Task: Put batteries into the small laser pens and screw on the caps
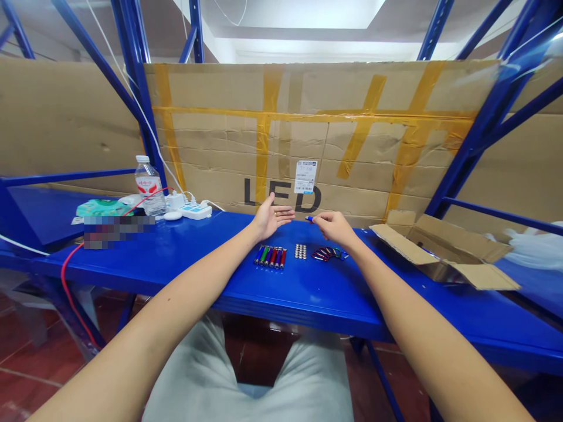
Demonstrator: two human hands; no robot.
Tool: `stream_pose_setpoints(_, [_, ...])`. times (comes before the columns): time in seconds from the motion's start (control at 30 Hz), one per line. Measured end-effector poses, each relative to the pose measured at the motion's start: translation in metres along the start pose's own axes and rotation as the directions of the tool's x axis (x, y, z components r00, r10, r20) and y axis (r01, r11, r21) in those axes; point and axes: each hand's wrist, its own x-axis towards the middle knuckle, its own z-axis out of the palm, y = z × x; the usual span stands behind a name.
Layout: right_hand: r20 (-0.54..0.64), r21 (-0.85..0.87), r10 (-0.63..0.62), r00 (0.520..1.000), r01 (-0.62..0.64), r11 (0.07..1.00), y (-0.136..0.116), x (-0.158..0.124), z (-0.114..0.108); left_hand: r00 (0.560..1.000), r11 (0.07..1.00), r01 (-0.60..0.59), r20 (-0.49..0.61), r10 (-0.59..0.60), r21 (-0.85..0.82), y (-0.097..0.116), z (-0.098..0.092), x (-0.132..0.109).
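Observation:
My left hand (271,218) is raised over the back of the blue table, fingers stretched out and nothing in it. To its right, my right hand (329,225) pinches a small blue piece (309,219) that points toward the left hand. Below the left hand lies a row of several coloured metal tubes (270,258), blue, green, red and purple. Small silver round pieces (301,251) sit in a grid in the middle. Beside them, below my right hand, is a fanned group of small red, dark and green pieces (326,254).
An open cardboard box (444,249) stands on the blue table (290,296) at the right. A water bottle (149,186), a white power strip (196,210) and a green packet (105,207) are at the left. A cardboard wall (211,146) rises behind.

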Motion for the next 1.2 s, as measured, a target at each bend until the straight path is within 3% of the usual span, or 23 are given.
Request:
stream_pose_setpoints(0.33, [0.007, 0.164, 0.009, 1.000, -0.010, 0.986, -0.001, -0.002, 0.001, 0.999, 0.999, 0.017, 0.026, -0.018, 0.035, 0.000, 0.002, 0.003])
stream_pose_setpoints(0.47, [0.067, 0.102, -0.041, 0.997, 0.034, 0.994, 0.001, -0.001, 0.001, 0.995, 0.963, -0.099, 0.035, 0.093, 0.249, -0.009, 0.002, 0.007])
stream_pose_setpoints(0.53, [0.122, 0.020, -0.120, 0.985, 0.119, 0.993, 0.005, 0.000, 0.002, 0.975, 0.856, -0.223, 0.104, 0.197, 0.466, -0.015, 0.002, 0.008])
stream_pose_setpoints(0.6, [0.169, -0.061, -0.218, 0.961, 0.231, 0.971, 0.011, 0.002, 0.005, 0.942, 0.691, -0.334, 0.220, 0.253, 0.641, -0.020, 0.003, 0.007])
stream_pose_setpoints(0.73, [0.239, -0.175, -0.270, 0.933, 0.315, 0.933, 0.025, 0.007, 0.015, 0.908, 0.468, -0.413, 0.313, 0.280, 0.781, -0.026, 0.002, 0.005])
stream_pose_setpoints(0.93, [0.225, -0.356, -0.114, 0.968, 0.191, 0.915, 0.032, 0.010, 0.023, 0.924, 0.307, -0.361, 0.294, 0.243, 0.881, -0.026, -0.002, 0.009])
stream_pose_setpoints(1.07, [0.298, -0.399, -0.062, 0.953, 0.183, 0.898, 0.036, 0.011, 0.022, 0.941, 0.193, -0.324, 0.295, 0.167, 0.926, -0.027, 0.000, 0.011])
stream_pose_setpoints(1.2, [0.363, -0.412, -0.039, 0.931, 0.197, 0.890, 0.035, 0.010, 0.020, 0.950, 0.144, -0.310, 0.300, 0.084, 0.940, -0.029, 0.004, 0.012])
